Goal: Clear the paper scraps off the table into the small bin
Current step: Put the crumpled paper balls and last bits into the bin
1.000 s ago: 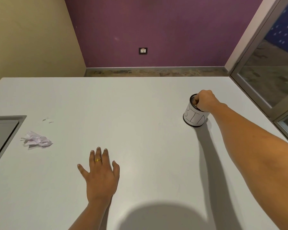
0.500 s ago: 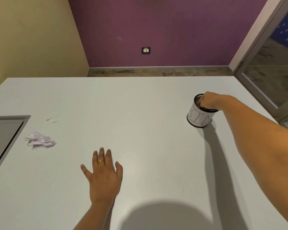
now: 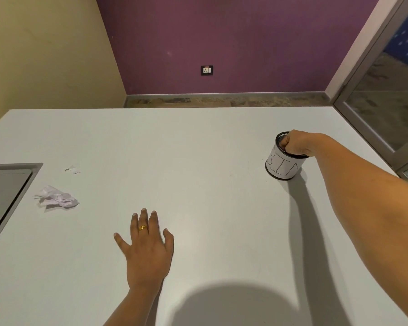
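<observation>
at the far left edge a grey recessed panel is set into the white surface. just right of it lies a crumpled paper scrap, pale lilac-white, and a little farther back, apart from it, sit small torn scraps. toward the middle, on the near side, the left hand lies palm down on the surface with its fingers straight and spread, its grip wide and holding nothing; a gold ring shows on one finger. this hand is well apart from the crumpled scrap. beyond the surface's far edge a wall socket sits low on the purple wall. on the right the small bin, a dark cylinder wrapped in white paper lettered "bin", stands upright on the surface, well apart from the scraps. the right hand is at its mouth, knuckles up and fingers curled down at the rim; whether that grip holds anything cannot be told. a glazed door frame runs along the far right.
</observation>
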